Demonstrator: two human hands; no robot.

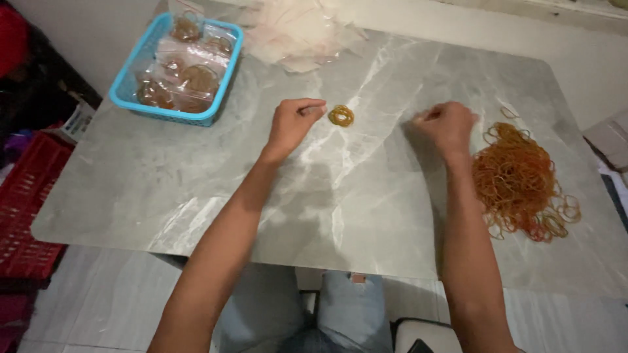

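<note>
Sorting rubber bands into little bundles, mid-count by the look of it.

From the head view: left hand (292, 124) is pinched shut, fingertips together, right beside a small bundle of bands (341, 116) lying just off its fingers on the grey marble table (196, 189). Right hand (448, 126) is curled closed too; can't tell if it grips a band. The big loose pile (520, 183) sits just outside that hand. Blue basket (131, 91) of bagged bands is up beyond the left hand. I'd guess it's grab-more-from-the-pile time, needing a clean pinch.
</note>
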